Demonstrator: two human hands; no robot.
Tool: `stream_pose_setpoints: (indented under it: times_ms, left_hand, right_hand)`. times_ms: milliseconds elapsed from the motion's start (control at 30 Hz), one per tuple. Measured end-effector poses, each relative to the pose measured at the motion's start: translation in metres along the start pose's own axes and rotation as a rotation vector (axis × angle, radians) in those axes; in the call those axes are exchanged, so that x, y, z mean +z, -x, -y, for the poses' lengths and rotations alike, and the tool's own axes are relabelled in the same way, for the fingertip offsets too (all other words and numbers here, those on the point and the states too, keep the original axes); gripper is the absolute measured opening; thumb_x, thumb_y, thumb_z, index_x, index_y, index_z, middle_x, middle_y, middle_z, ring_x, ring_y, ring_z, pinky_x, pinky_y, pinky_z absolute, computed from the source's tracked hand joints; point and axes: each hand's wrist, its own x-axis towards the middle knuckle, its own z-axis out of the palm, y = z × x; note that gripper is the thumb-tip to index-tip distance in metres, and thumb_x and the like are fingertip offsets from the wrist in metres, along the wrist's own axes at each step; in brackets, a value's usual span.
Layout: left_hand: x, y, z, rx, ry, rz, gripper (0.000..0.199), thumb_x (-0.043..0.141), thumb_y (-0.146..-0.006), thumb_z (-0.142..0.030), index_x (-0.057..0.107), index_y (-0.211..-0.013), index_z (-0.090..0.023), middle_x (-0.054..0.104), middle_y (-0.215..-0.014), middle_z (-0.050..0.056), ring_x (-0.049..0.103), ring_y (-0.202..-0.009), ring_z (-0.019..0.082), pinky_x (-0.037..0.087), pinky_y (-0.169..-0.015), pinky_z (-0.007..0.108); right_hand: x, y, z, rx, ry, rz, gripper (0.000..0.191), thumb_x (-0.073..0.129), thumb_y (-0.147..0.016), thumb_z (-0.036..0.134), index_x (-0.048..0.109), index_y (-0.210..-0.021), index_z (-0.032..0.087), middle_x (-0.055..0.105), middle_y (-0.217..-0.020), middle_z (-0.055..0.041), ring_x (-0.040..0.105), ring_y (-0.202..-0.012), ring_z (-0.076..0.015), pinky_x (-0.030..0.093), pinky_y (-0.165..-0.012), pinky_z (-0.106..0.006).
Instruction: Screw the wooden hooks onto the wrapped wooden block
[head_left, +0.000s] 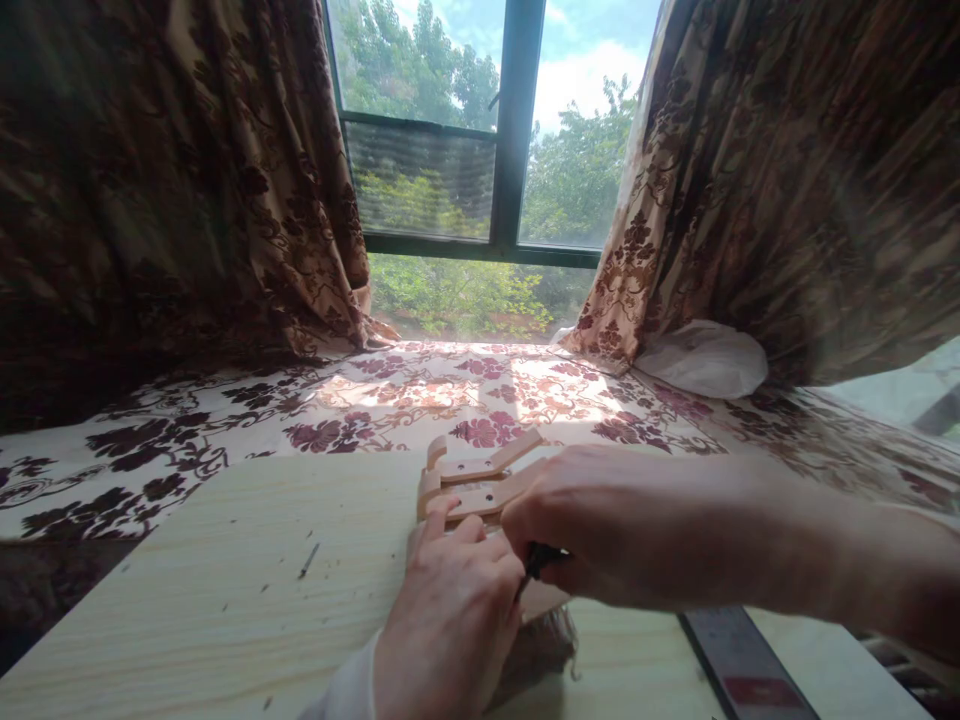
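Note:
A pale wooden assembly (469, 470) of thin slats, with small dark screws in it, lies on the wooden tabletop. My left hand (454, 620) is closed over its near side, index finger stretched along a slat. Against the assembly's right side, my right hand (559, 510) is closed around a black-handled tool (546, 556). Most of that tool is hidden by my fingers, so its kind does not show. Below the hands, a dark fringed, fibre-like piece (541, 650) sticks out from under the assembly.
The light wooden tabletop (225, 600) carries a small metal screw-like piece (308, 560) and dark specks. A phone-like dark slab (750, 665) lies at the lower right. Beyond is a flowered cloth (360, 410), with a white plastic bag (705, 358) beside the curtain (637, 250).

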Motion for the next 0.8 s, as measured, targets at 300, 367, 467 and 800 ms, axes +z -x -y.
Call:
stream_pose_setpoints:
  times_ms: [300,367,467,800]
  left_hand:
    - [-0.008,-0.002,-0.003,-0.017,0.035,0.086,0.013,0.055,-0.078,-0.018,0.064,-0.082,-0.026,0.067,-0.085,-0.002,0.054,-0.096,0.021,0.025,-0.099,0.045]
    - [-0.006,-0.002,-0.003,-0.028,0.034,0.097,0.013,0.057,-0.077,-0.018,0.064,-0.083,-0.026,0.067,-0.091,-0.003,0.053,-0.099,0.022,0.024,-0.100,0.044]
    - [-0.005,-0.002,-0.002,-0.036,0.026,0.081,0.011,0.056,-0.077,-0.019,0.065,-0.081,-0.026,0.066,-0.092,-0.001,0.054,-0.099,0.022,0.023,-0.102,0.045]
    - [-0.006,-0.002,-0.002,-0.016,0.036,0.005,0.010,0.057,-0.076,-0.021,0.066,-0.078,-0.026,0.067,-0.088,0.001,0.054,-0.098,0.023,0.027,-0.099,0.046]
  right_hand:
    - [-0.003,0.000,0.002,0.139,0.024,0.023,0.010,0.055,-0.068,0.012,0.063,-0.073,0.014,0.061,-0.069,-0.0027,0.047,-0.059,-0.0106,0.030,-0.051,-0.023]
    - [-0.007,0.002,0.007,0.142,0.069,0.047,0.014,0.055,-0.067,0.007,0.064,-0.076,0.013,0.063,-0.075,-0.0040,0.049,-0.066,-0.0118,0.032,-0.056,-0.024]
    - [-0.010,0.001,0.013,0.114,0.109,0.084,0.016,0.053,-0.068,0.002,0.063,-0.075,0.013,0.063,-0.076,-0.0039,0.048,-0.068,-0.0115,0.032,-0.059,-0.025]
    - [-0.003,-0.011,0.010,0.167,0.135,-0.040,0.011,0.055,-0.072,0.019,0.064,-0.068,0.015,0.060,-0.064,-0.0029,0.040,-0.052,-0.0101,0.028,-0.048,-0.025]
